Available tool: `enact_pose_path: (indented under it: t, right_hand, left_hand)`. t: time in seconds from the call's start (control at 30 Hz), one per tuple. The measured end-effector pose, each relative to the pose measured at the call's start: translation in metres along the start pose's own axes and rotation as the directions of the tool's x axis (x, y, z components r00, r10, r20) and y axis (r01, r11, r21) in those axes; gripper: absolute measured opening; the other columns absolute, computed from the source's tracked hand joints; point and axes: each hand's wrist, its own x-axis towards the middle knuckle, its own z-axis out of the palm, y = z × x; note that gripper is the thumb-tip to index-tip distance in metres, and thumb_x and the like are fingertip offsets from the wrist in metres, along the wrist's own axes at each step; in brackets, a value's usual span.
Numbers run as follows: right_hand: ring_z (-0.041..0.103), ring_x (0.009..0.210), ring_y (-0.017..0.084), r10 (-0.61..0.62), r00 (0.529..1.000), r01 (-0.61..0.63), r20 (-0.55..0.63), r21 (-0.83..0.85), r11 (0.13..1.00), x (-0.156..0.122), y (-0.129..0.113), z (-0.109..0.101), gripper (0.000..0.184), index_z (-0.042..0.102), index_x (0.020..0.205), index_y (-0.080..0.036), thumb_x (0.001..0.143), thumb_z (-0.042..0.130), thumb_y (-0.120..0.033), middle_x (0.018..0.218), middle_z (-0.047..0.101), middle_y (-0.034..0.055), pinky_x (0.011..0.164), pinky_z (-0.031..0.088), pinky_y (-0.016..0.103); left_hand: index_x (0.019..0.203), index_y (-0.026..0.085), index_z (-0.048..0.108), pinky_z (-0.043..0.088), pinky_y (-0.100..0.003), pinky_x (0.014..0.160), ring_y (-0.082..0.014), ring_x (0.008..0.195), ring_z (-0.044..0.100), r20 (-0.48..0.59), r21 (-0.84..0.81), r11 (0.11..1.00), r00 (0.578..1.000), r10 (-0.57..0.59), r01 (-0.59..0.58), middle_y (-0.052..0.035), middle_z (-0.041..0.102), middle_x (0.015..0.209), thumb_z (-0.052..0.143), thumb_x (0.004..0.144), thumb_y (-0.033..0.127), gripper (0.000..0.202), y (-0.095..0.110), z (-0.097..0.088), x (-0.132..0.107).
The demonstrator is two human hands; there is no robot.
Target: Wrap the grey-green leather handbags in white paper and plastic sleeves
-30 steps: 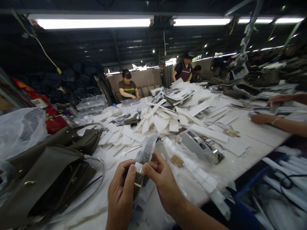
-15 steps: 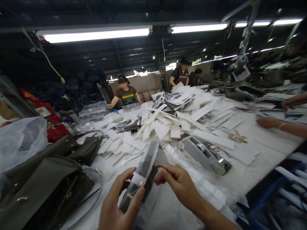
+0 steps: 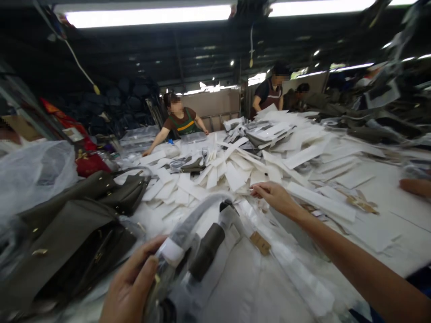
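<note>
My left hand (image 3: 129, 287) is closed around a dark bag strap wrapped in clear plastic (image 3: 188, 233), with a white paper band (image 3: 171, 251) at my thumb. The strap curves up and away over the table. My right hand (image 3: 272, 195) is stretched out over the table, fingers pinched at the edge of the pile of white foam strips (image 3: 229, 172). Whether anything is between those fingers I cannot make out.
Olive handbags (image 3: 77, 224) lie at the left beside a clear plastic bag (image 3: 33, 172). A brown paper tag (image 3: 260, 242) lies on the white table (image 3: 256, 287). Two people work at the far end. Another person's hand (image 3: 415, 186) rests at the right edge.
My right hand let go of the wrapped strap and reached forward to the pile of white strips. My left hand kept the strap and lowered it. The view swung left.
</note>
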Motion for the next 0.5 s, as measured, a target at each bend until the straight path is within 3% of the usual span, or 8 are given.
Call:
enact_pose_path:
  t: [0.07, 0.23, 0.37, 0.5]
  right_hand:
    - [0.071, 0.083, 0.021, -0.036, 0.995, 0.038, 0.09, -0.021, 0.999, -0.008, -0.007, 0.021, 0.043, 0.074, 0.102, -0.017, 0.094, 0.048, -0.05, 0.091, 0.076, 0.0085, 0.079, 0.055, 0.033]
    - [0.069, 0.098, 0.025, -0.085, 0.976, 0.098, 0.199, -0.056, 0.994, -0.029, -0.007, 0.05, 0.037, 0.074, 0.109, -0.024, 0.093, 0.051, -0.048, 0.106, 0.074, 0.0062, 0.088, 0.053, 0.037]
    - [0.068, 0.102, 0.026, -0.056, 0.955, 0.067, 0.291, -0.025, 0.997, -0.046, 0.006, 0.048, 0.037, 0.073, 0.11, -0.023, 0.091, 0.054, -0.047, 0.115, 0.072, 0.0071, 0.089, 0.055, 0.039]
    - [0.068, 0.1, 0.029, 0.004, 0.977, 0.02, 0.213, -0.109, 0.994, -0.069, 0.016, 0.03, 0.038, 0.075, 0.106, -0.024, 0.088, 0.057, -0.051, 0.111, 0.073, 0.0081, 0.09, 0.054, 0.043]
  left_hand:
    - [0.115, 0.014, 0.069, 0.058, -0.035, 0.075, -0.0329, 0.1, 0.067, -0.037, -0.118, 0.992, 0.998, -0.053, 0.049, -0.0112, 0.072, 0.104, 0.071, 0.074, 0.065, 0.065, 0.001, -0.002, 0.008]
    - [0.127, 0.015, 0.061, 0.057, -0.036, 0.083, -0.029, 0.101, 0.067, -0.031, -0.231, 0.973, 0.999, -0.029, 0.021, -0.0122, 0.07, 0.11, 0.062, 0.085, 0.063, 0.064, -0.004, -0.005, 0.011]
    - [0.13, 0.019, 0.06, 0.054, -0.035, 0.093, -0.0309, 0.116, 0.061, 0.014, -0.049, 0.992, 0.993, 0.115, -0.114, -0.0126, 0.064, 0.127, 0.067, 0.081, 0.064, 0.067, -0.016, -0.005, -0.007]
    - [0.131, 0.024, 0.058, 0.054, -0.035, 0.094, -0.0267, 0.112, 0.063, 0.14, 0.025, 0.986, 0.977, 0.161, -0.166, -0.0105, 0.065, 0.125, 0.07, 0.084, 0.052, 0.056, -0.026, -0.005, -0.017]
